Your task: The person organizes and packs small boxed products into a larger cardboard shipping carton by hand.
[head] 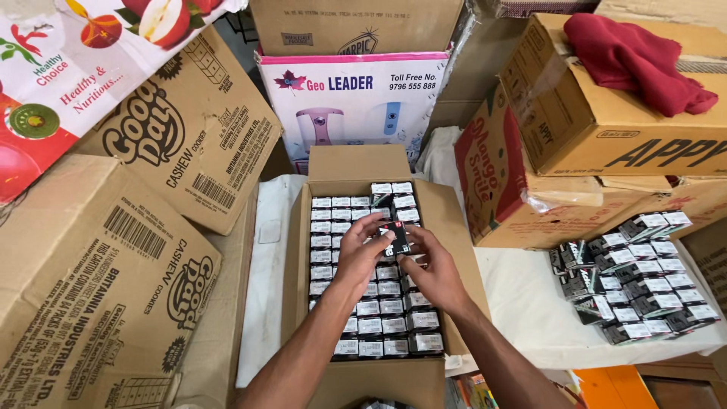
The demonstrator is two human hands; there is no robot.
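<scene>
Head view: both hands meet above the middle of an open carton (447, 227). The left hand (362, 254) is partly closed, its fingers curled around the left side of a small black packet (395, 238). The right hand (432, 274) is likewise partly closed, thumb and fingertips pinching the packet's right and lower edges. The packet is held tilted, just above the carton's contents, and both hands grip it together.

The carton stands with flaps folded outward on a bench covered by a white cloth (530, 303). It is filled with small boxes (379, 318) that have white tops and dark sides, packed upright in close rows; a few sit higher at the far end.

To the right, on the same cloth, lies a loose group of matching boxes (644, 276), well apart from the carton.

Large brown cartons (113, 250) are stacked on the left, and further cartons (606, 129) on the right, the upper one bearing a red cloth (636, 57).
</scene>
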